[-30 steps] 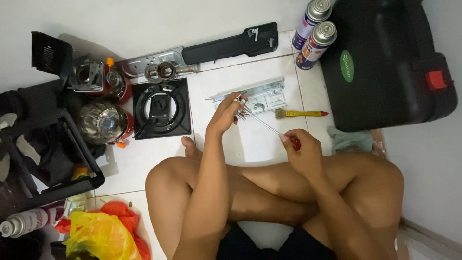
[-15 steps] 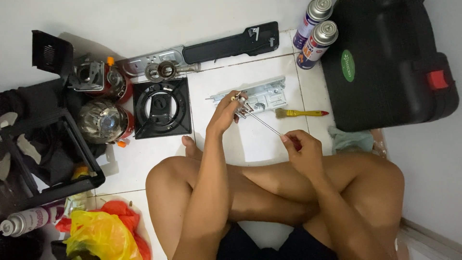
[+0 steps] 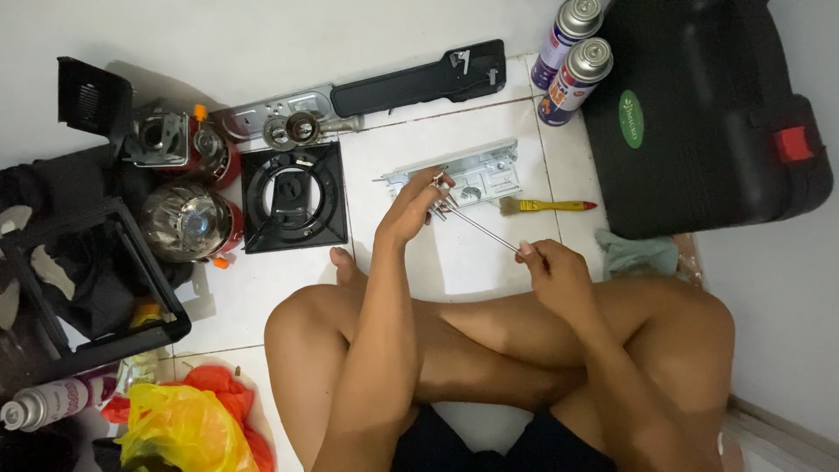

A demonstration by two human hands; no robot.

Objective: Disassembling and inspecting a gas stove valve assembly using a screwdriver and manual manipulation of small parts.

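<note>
I sit cross-legged on a white tiled floor. My left hand [image 3: 413,208] pinches a small metal valve fitting [image 3: 443,204] above the floor. My right hand [image 3: 552,273] grips the handle of a screwdriver [image 3: 482,229], whose thin shaft runs up-left with its tip at the fitting. Just beyond the fitting a grey metal bracket plate [image 3: 481,173] lies flat on the tile.
A yellow-handled brush [image 3: 544,206] lies right of the plate. A black square burner frame [image 3: 293,197], a black panel strip [image 3: 419,77] and a grey part lie behind. Two spray cans [image 3: 574,54] and a black case [image 3: 699,105] stand far right. Stove parts [image 3: 188,218] and a yellow bag [image 3: 179,428] crowd the left.
My right hand has slid a little lower and closed over the red handle, hiding it. The left hand and fitting stay almost where they were.
</note>
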